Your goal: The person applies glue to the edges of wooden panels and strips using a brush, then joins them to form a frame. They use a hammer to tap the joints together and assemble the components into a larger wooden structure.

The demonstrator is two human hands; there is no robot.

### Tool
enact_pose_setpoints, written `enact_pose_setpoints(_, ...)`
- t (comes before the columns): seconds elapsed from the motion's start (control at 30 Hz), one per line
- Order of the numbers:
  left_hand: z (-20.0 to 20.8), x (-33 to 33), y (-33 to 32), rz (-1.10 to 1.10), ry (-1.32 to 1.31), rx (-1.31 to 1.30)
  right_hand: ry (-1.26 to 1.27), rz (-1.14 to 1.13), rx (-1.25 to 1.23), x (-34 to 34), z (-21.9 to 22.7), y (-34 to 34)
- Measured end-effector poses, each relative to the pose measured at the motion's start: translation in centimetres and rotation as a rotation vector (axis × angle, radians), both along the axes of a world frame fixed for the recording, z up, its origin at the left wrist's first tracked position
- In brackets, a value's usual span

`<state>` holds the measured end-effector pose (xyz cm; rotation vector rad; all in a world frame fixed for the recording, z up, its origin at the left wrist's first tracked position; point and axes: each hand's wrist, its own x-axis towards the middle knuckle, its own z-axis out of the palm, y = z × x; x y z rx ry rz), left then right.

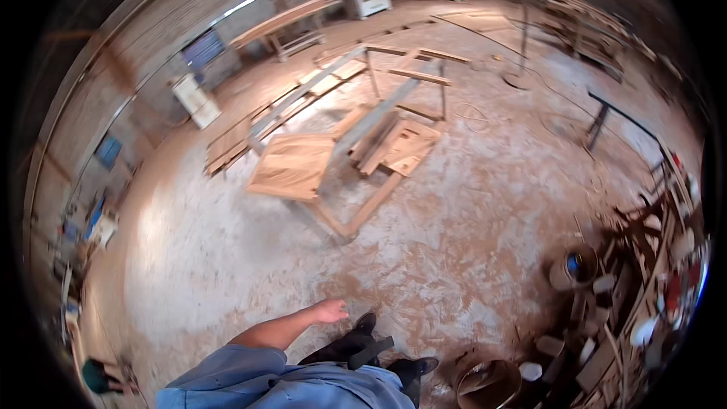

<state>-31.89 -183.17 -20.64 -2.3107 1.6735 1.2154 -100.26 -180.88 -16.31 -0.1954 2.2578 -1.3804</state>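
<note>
My left hand (331, 310) is held out in front of my body, above the floor and near my dark shoe (366, 323). It touches nothing that I can see. Its fingers are small and smeared, so whether they are curled or spread is unclear. My right hand is out of the picture. Ahead stands a long metal-railed work stand (371, 117). A pale wooden panel (291, 166) lies across its near end. Beside that panel is a second wooden piece (409, 145) with cut-outs.
At right lies a heap of wood scraps (617, 310) with a bucket (573, 266). A round bin (488, 383) stands by my feet. A wooden bench (288, 23) and a white-and-blue machine (371, 0) line the far wall. A person (102, 376) is at lower left.
</note>
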Motion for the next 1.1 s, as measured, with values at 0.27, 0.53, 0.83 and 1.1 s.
enact_pose_setpoints(0.27,-1.3,2.2,13.3,0.293,0.112,-0.023,-0.142,0.526,0.084,17.3,-1.9,-5.4)
enact_pose_setpoints(0.53,-5.9,8.3,27.7,0.638,0.22,0.039,-0.253,1.156,0.28,41.1,-3.6,-4.6)
enact_pose_setpoints(0.83,-6.7,12.8,43.7,1.479,0.084,-0.113,-0.176,1.768,0.431,66.0,-3.8,-6.5)
enact_pose_setpoints(1.1,-6.0,2.4,54.5,2.043,-0.116,0.005,-0.046,2.1,0.419,87.6,-2.3,-9.8)
